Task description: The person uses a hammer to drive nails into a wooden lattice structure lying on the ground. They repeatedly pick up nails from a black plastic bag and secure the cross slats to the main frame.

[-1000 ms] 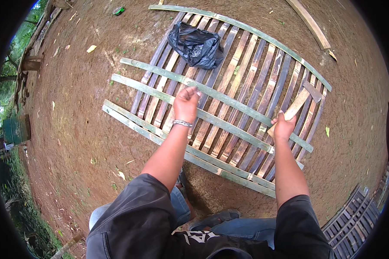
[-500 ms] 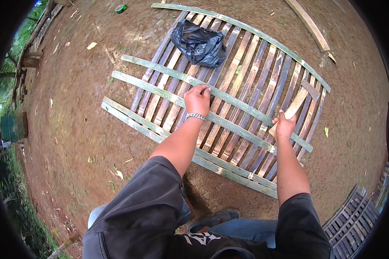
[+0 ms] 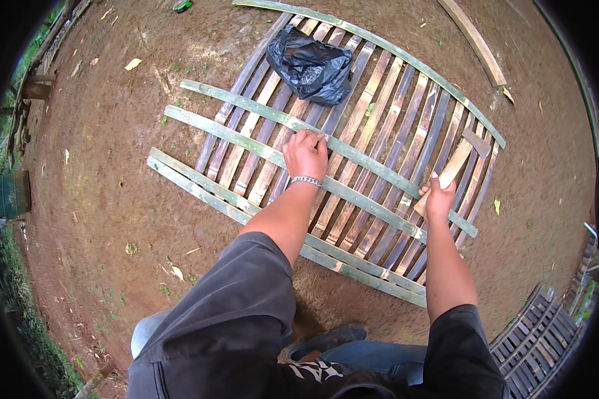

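My right hand (image 3: 439,197) is wrapped round the pale wooden handle of a hatchet (image 3: 454,164). Its dark metal head points away from me, over the right end of a bamboo lattice panel (image 3: 373,143). At a long green bamboo strip (image 3: 373,160) that crosses the slats, my left hand (image 3: 305,155) has its fingers pinched together against the surface. Whatever those fingertips hold, if anything, is hidden. A second green strip (image 3: 236,137) runs under my left wrist. Two more green strips (image 3: 353,265) lie along the panel's near side.
A black plastic bag (image 3: 311,66) lies on the far slats. Beyond the panel, a wooden plank (image 3: 472,41) rests on brown soil. Another slatted panel (image 3: 532,342) is at the lower right. My sandaled foot (image 3: 329,338) is close to the near edge.
The view has shifted slightly. My left fingers have closed in a little on the green strip. My right hand keeps its hold on the hatchet, nearly in place.
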`<state>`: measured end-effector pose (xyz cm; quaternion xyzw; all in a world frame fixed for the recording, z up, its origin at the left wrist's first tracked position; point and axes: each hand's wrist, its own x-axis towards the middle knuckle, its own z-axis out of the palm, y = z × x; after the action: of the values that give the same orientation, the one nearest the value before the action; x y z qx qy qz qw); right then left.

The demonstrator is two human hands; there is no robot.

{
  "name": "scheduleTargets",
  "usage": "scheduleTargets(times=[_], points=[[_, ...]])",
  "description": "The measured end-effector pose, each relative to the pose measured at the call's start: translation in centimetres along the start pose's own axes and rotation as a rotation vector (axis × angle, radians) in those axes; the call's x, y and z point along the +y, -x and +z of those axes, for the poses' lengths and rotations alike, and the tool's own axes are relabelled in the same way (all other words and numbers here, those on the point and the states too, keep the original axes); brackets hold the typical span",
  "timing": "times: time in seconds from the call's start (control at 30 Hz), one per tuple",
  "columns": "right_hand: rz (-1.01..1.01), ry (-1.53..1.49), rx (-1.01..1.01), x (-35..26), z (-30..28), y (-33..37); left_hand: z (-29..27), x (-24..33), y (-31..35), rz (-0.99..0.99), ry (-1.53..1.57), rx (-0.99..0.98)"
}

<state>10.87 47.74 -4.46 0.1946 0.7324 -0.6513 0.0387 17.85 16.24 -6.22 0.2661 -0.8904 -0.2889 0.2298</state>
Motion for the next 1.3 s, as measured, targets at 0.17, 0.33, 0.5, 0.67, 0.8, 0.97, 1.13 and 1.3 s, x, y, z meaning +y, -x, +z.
scheduleTargets(times=[0.17, 0.33, 0.5, 0.67, 0.8, 0.97, 1.13, 1.3], points=[[-0.048, 0.329, -0.143, -2.5, 2.4, 7.2, -0.1, -0.4, 0.1, 0.021, -0.021, 0.036], [-0.126, 0.646, -0.462, -2.0, 4.5, 14.0, 0.0, -0.2, 0.1, 0.022, -0.027, 0.018], [-0.348, 0.882, -0.617, -4.2, 7.3, 14.6, -0.2, -0.3, 0.1, 0.016, -0.030, 0.004], [-0.315, 0.938, -0.625, -4.6, 8.8, 14.3, -0.2, -0.3, -0.1, 0.034, -0.033, 0.010], [-0.401, 0.934, -0.579, -3.9, 9.2, 13.9, -0.1, -0.4, 0.0, 0.040, -0.031, 0.022], [-0.393, 0.981, -0.624, -4.1, 9.1, 13.4, 0.1, -0.8, 0.2, 0.042, -0.057, 0.005], [-0.407, 0.891, -0.572, -4.9, 9.2, 14.4, 0.0, -0.8, 0.2, 0.042, -0.069, 0.005], [-0.384, 1.013, -0.580, -3.7, 9.1, 13.7, 0.2, -0.6, 0.1, 0.044, -0.041, 0.011]])
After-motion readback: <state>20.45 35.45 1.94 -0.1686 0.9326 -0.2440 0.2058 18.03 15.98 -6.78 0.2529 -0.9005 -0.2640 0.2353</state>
